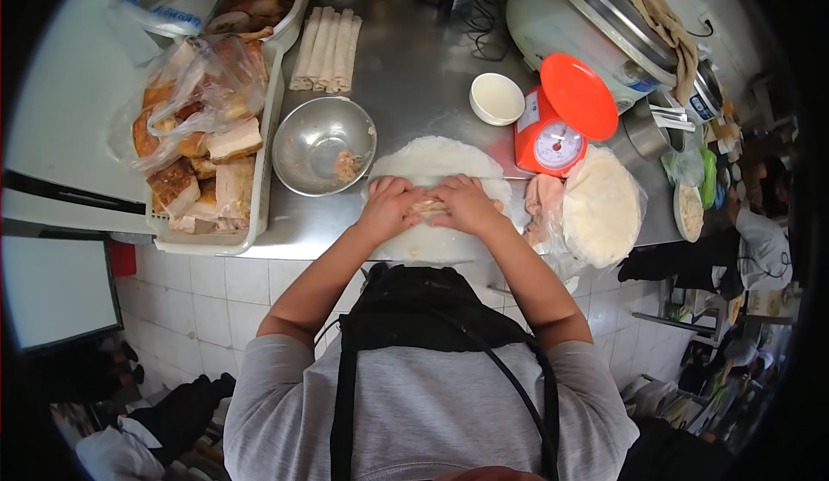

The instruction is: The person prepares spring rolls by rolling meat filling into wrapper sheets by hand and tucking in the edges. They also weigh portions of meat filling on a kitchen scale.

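A pale round wrapper sheet lies at the table's front edge, with filling in its middle. My left hand and my right hand press on the sheet from either side of the filling, fingers bent and close together around a fold. Just beyond my left hand is a steel bowl with a small lump of filling inside. To the right of my right hand lie a pinkish cloth and a stack of round wrappers on plastic.
Several finished rolls lie at the back. A crate of meat stands left. A red scale, a white bowl and a large pot stand right. Other people are at the far right and lower left.
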Tool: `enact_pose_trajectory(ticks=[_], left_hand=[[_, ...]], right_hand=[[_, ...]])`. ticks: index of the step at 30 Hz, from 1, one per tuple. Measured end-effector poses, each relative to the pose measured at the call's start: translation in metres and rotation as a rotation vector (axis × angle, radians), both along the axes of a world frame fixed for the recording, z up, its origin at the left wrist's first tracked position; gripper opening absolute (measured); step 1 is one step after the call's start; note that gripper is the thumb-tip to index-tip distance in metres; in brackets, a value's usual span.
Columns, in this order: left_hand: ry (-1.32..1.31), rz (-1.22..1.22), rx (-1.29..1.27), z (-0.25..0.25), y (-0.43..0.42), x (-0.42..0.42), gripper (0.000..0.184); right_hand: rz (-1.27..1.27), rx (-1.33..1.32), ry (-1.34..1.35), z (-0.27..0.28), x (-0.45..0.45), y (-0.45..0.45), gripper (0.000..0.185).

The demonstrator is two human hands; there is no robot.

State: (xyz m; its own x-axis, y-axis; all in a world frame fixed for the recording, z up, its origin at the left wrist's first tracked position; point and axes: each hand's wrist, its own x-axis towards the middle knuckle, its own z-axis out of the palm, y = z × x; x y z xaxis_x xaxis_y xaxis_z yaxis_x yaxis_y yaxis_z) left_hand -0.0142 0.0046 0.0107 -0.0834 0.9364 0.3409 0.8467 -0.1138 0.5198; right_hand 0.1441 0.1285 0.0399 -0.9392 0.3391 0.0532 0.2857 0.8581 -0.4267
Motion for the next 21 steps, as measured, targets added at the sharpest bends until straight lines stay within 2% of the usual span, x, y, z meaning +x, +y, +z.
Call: enact_pose_trajectory(ticks=[3, 6, 9, 12, 18, 21], left_hand=[[-0.049, 0.022, 0.058, 0.012, -0.004, 0.002, 0.034], [0.071, 0.036, 0.089, -0.005, -0.001, 0.003, 0.039], [0.073, 0.065, 0.053, -0.004, -0.004, 0.002, 0.040], [0.017, 0.132, 0.016, 0.010, -0.006, 0.004, 0.039], [0.080, 0.038, -0.041, -0.009, -0.005, -0.007, 0.054], [0.041, 0.083, -0.048, 0.000, -0.010, -0.009, 0.048]], right_hand=[[-0.037, -0.167, 0.126, 0.006, -0.002, -0.001, 0.026], [0.041, -0.138, 0.040, -0.013, -0.011, -0.001, 0.026], [-0.010, -0.065, -0.021, -0.010, -0.012, -0.004, 0.026], [-0.112, -0.019, 0.130, 0.001, -0.014, -0.013, 0.024], [-0.016, 0.006, 0.009, -0.017, -0.018, -0.017, 0.039], [-0.112, 0.081, 0.104, -0.007, -0.020, -0.022, 0.035]])
